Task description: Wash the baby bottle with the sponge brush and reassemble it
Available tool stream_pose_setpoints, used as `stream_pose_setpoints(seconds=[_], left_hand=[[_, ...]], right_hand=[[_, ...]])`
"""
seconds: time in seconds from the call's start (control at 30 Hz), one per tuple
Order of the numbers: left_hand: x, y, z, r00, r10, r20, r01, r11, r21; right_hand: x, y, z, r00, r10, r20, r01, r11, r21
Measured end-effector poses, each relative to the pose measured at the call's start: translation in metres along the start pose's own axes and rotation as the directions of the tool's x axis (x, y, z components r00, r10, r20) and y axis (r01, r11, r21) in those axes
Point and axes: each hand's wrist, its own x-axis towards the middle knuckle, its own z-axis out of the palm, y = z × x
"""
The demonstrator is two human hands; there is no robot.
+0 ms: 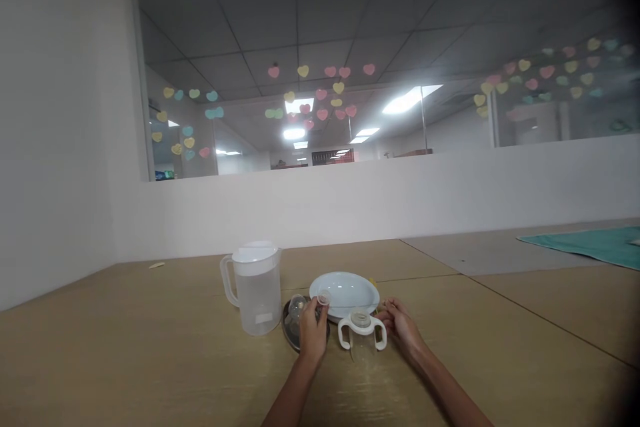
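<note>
My left hand (313, 333) pinches a small clear round piece (324, 297), perhaps a cap or teat, in front of the white bowl (367, 293). A clear baby bottle (363, 348) with two white handles stands upright and uncovered between my hands. My right hand (401, 325) is just right of its handle, fingers curled together; whatever they may hold is too small to make out. Under and left of my left hand lies a dark round tray (289, 340), partly hidden, with a clear dome-shaped piece (297, 307) on it.
A translucent white lidded pitcher (260, 297) stands left of the tray on the wooden table (165, 347). A teal cloth (595, 245) lies at the far right. Behind the table are a white wall (310, 207) and a window with heart stickers. A small pale scrap (157, 265) lies far left.
</note>
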Motion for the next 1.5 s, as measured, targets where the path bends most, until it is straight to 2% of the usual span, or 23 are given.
stream_pose_setpoints(seconds=[0.23, 0.37, 0.67, 0.8, 0.93, 1.03, 1.13, 1.2, 1.3, 1.4, 1.5], left_hand=[[-0.002, 0.008, -0.003, 1.0, -0.003, -0.013, 0.001, 0.991, -0.134], [-0.001, 0.006, -0.002, 0.998, -0.016, -0.058, 0.004, 0.978, -0.21], [0.003, 0.002, -0.003, 0.983, -0.134, -0.13, 0.078, 0.928, -0.364], [0.003, 0.0, -0.003, 0.982, -0.139, -0.127, 0.086, 0.931, -0.354], [0.003, -0.004, -0.003, 0.986, -0.118, -0.12, 0.082, 0.96, -0.266], [0.003, -0.006, -0.003, 0.992, -0.056, -0.116, 0.037, 0.987, -0.157], [0.003, -0.005, -0.004, 0.992, 0.034, -0.118, -0.045, 0.995, -0.089], [0.002, -0.004, -0.004, 0.991, 0.091, -0.096, -0.096, 0.994, -0.056], [0.0, -0.001, -0.005, 0.991, 0.125, -0.052, -0.126, 0.992, -0.016], [-0.001, 0.0, -0.005, 0.992, 0.124, -0.04, -0.124, 0.992, 0.003], [-0.002, 0.0, -0.005, 0.992, 0.123, -0.03, -0.123, 0.992, 0.004]], right_hand=[[0.003, 0.004, -0.001, 1.0, 0.03, -0.005, -0.03, 0.999, 0.028], [0.004, 0.007, -0.001, 0.999, 0.036, -0.004, -0.036, 0.999, 0.04], [-0.001, -0.001, 0.0, 0.997, 0.083, -0.004, -0.083, 0.994, 0.064], [-0.007, -0.008, 0.003, 0.996, 0.088, 0.034, -0.09, 0.993, 0.08], [-0.013, -0.01, 0.005, 0.978, 0.153, 0.143, -0.169, 0.98, 0.105], [-0.015, -0.007, 0.005, 0.951, 0.196, 0.239, -0.222, 0.971, 0.09], [-0.014, -0.005, 0.005, 0.942, 0.175, 0.285, -0.213, 0.971, 0.11], [-0.011, -0.006, 0.003, 0.96, 0.118, 0.255, -0.162, 0.974, 0.159], [-0.007, -0.012, -0.003, 0.994, 0.01, 0.112, -0.04, 0.964, 0.264], [-0.003, -0.016, -0.01, 0.996, -0.086, -0.014, 0.086, 0.95, 0.301], [-0.001, -0.015, -0.013, 0.989, -0.131, -0.066, 0.144, 0.953, 0.267]])
